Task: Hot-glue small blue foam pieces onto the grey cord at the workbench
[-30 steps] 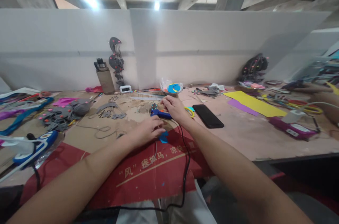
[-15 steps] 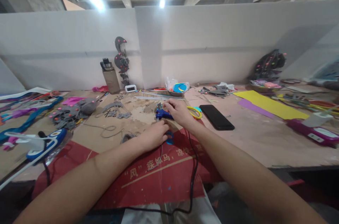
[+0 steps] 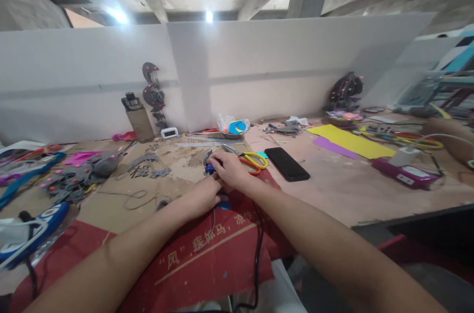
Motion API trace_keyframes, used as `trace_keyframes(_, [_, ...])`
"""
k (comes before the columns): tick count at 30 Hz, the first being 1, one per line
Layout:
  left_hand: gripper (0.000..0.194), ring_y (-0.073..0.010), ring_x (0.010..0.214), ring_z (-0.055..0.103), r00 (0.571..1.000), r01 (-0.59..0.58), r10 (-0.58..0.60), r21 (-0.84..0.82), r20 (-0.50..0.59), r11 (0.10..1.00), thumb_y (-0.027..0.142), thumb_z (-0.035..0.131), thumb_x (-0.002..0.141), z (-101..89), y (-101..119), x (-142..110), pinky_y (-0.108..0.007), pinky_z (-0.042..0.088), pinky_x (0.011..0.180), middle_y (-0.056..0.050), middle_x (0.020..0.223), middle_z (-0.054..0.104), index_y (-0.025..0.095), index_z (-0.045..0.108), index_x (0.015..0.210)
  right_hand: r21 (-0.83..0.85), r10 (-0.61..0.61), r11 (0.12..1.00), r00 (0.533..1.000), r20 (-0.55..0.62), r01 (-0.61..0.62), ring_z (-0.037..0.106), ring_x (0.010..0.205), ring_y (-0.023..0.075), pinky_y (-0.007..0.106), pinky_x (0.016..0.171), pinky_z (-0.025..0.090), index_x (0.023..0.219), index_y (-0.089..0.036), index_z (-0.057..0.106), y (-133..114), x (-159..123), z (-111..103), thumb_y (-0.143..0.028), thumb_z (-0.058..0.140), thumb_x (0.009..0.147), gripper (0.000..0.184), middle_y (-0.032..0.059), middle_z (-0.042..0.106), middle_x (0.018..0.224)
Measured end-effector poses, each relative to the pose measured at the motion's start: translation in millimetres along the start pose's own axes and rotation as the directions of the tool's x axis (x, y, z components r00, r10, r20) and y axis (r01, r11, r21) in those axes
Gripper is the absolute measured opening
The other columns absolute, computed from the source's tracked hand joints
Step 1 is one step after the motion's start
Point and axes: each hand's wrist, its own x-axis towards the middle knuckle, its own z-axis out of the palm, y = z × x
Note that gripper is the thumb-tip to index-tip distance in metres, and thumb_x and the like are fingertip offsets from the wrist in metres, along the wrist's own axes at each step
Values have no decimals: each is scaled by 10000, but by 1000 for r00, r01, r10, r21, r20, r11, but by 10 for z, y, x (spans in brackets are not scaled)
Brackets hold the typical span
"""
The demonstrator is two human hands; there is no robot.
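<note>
My right hand [image 3: 227, 169] is closed over a blue tool [image 3: 209, 169] that looks like a small glue gun. Most of its body is hidden under my fingers. A black cord [image 3: 261, 226] runs from beneath that hand towards me. Close below, my left hand [image 3: 203, 198] has its fingers curled and touching or nearly touching the right; what they hold is hidden. A blue piece [image 3: 224, 201] shows beneath the hands, and a thin grey strand [image 3: 214, 218] hangs there. Both hands are above the red printed board [image 3: 200, 258]. Yellow-and-orange-handled scissors [image 3: 255, 161] lie just beyond my right wrist.
A black phone [image 3: 287, 164] lies to the right, with yellow sheet [image 3: 348, 140] farther back. Grey felt pieces [image 3: 148, 165], a pin-studded grey bundle [image 3: 79, 177] and a bottle [image 3: 138, 120] are at left. Another person's arm [image 3: 446, 137] is at the far right. A purple power strip [image 3: 405, 172] lies nearer.
The view has turned right, so things have shifted left in it. My hands have drawn closer together, covering more of the blue tool. Another person's arm has appeared at the right.
</note>
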Motion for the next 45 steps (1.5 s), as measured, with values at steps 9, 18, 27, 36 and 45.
trace_keyframes(9, [230, -223, 822, 601, 992, 73, -90, -178, -91, 981, 175, 617, 718, 22, -43, -53, -342, 455, 777, -81, 927, 687, 158, 630, 947, 109, 2, 994, 999, -50, 3, 538, 734, 147, 261, 687, 383, 815, -193, 611, -25, 13, -27, -255, 433, 891, 203, 26, 632, 793])
trace_keyframes(18, [263, -116, 548, 524, 857, 56, -426, -770, -289, 636, 397, 667, 720, -301, -314, -134, -248, 426, 567, 11, 611, 610, 171, 650, 852, 361, 253, 915, 953, -165, -180, 513, 677, 141, 249, 622, 401, 792, -210, 562, 168, 60, 10, -228, 410, 823, 156, -17, 554, 681])
trace_keyframes(27, [336, -117, 601, 598, 810, -16, -500, -863, -307, 504, 329, 723, 668, -283, -327, -131, -270, 496, 612, -3, 684, 634, 140, 582, 908, 459, 209, 867, 978, 14, -192, 520, 683, 134, 253, 605, 423, 951, -191, 563, 66, -19, 91, -345, 559, 780, 230, 0, 581, 773])
trace_keyframes(36, [189, -119, 514, 604, 799, 26, -531, -866, -283, 500, 252, 685, 716, -265, -303, -143, -252, 500, 540, -6, 569, 631, 144, 555, 800, 494, 205, 828, 963, 177, -267, 511, 590, 120, 255, 567, 411, 735, -190, 552, 59, -71, 131, -485, 420, 871, 350, 0, 559, 687])
trace_keyframes(45, [202, -114, 505, 596, 842, 35, -464, -829, -276, 558, 346, 628, 780, -262, -244, -170, -243, 489, 540, -17, 576, 638, 147, 599, 790, 326, 182, 926, 981, 62, -192, 473, 538, 130, 269, 528, 368, 706, -213, 565, 44, -102, 119, -392, 548, 815, 210, -20, 529, 598])
